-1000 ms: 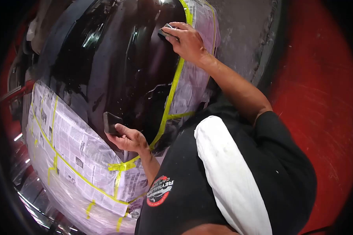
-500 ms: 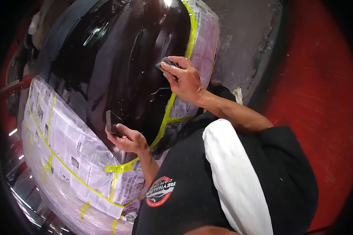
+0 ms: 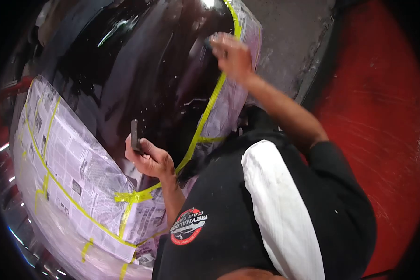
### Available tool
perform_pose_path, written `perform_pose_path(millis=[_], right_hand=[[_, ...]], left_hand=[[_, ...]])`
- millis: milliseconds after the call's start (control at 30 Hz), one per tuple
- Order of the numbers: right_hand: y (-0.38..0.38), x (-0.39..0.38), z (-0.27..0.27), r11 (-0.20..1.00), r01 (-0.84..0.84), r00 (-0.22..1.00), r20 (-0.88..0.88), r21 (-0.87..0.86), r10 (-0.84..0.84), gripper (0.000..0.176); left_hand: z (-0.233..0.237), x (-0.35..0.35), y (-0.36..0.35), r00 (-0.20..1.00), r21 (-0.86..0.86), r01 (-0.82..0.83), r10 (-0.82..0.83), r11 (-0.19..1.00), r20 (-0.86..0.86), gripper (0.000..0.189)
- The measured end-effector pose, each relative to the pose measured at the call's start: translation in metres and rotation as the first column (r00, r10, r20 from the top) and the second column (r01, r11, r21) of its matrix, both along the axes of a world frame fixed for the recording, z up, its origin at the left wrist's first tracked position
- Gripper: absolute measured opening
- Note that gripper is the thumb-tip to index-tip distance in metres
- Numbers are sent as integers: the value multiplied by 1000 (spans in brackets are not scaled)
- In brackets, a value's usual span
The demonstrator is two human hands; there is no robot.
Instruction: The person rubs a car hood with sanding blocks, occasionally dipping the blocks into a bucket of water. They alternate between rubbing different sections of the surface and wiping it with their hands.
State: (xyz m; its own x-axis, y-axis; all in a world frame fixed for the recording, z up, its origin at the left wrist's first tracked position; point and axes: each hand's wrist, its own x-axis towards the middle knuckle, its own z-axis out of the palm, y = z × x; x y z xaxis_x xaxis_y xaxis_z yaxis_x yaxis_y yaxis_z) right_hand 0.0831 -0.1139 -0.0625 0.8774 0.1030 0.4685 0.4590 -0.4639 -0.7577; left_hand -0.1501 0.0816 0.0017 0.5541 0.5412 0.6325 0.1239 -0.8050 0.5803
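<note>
My left hand (image 3: 151,158) is closed on a dark flat block (image 3: 135,134), pinched between thumb and fingers and standing on edge above the panel. It may be a rubber squeegee, but I cannot be sure. Farther up, my right hand (image 3: 232,55) is smeared by motion. Its fingers grip a small dark sanding pad (image 3: 208,42) at the panel's right edge, mostly hidden under the fingertips. Under both hands lies a glossy dark car panel (image 3: 144,88), wet with scattered drops.
Yellow tape (image 3: 212,103) borders the panel. Newspaper and plastic masking (image 3: 72,158) covers the lower left, with more masking (image 3: 251,29) along the right. Grey floor (image 3: 289,42) and red floor (image 3: 373,102) lie to the right. A white towel (image 3: 284,210) hangs over my dark shirt.
My right hand has moved up and to the right along the panel edge with the pad. My left hand has turned slightly, showing the block more edge-on. The view has shifted a little.
</note>
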Motion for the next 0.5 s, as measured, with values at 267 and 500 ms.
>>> perform_pose_path(millis=[267, 500], right_hand=[[4, -3, -4, 998, 52, 998, -38, -27, -53, 31], [7, 11, -4, 993, 115, 992, -48, -41, -117, 34]], left_hand=[[-4, -4, 3, 1000, -30, -17, 16, 999, -27, 27], [-6, -10, 2, 1000, -122, -24, 23, 992, -10, 26]])
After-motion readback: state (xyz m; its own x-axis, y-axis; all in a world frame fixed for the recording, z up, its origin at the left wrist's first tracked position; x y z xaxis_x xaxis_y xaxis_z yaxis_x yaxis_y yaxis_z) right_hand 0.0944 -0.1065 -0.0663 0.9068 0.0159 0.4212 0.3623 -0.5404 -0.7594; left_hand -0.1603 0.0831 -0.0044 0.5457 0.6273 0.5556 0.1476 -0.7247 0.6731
